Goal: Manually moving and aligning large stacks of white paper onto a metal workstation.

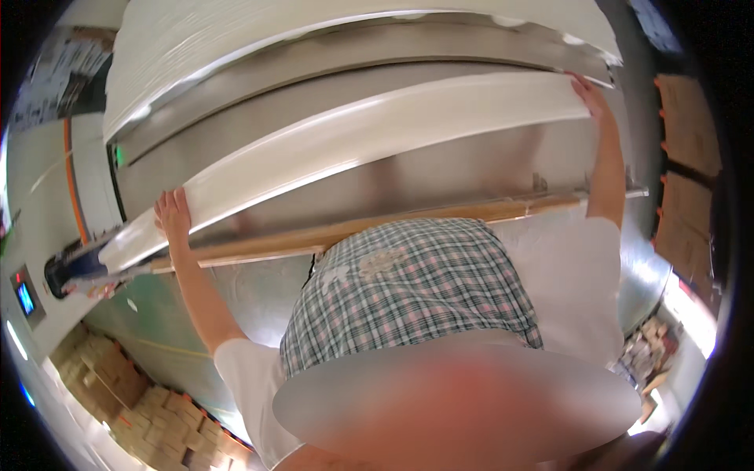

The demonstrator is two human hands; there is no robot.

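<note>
A long, smooth cream-white strip stretches across the metal work surface, running from lower left to upper right. Whether it is a folded sheet or a flattened roll, I cannot tell. Near its left end my left hand grips it, fingers laid over the top and the thumb side out of sight. At the far right end my right hand is closed round the strip's edge. Both arms are spread wide. Beyond the strip, a large body of white sheet material hangs over a metal bar.
A wooden rail edges the work surface right before my plaid apron. Stacked cardboard boxes stand at the lower left, and more boxes at the right. A small lit screen is at the far left.
</note>
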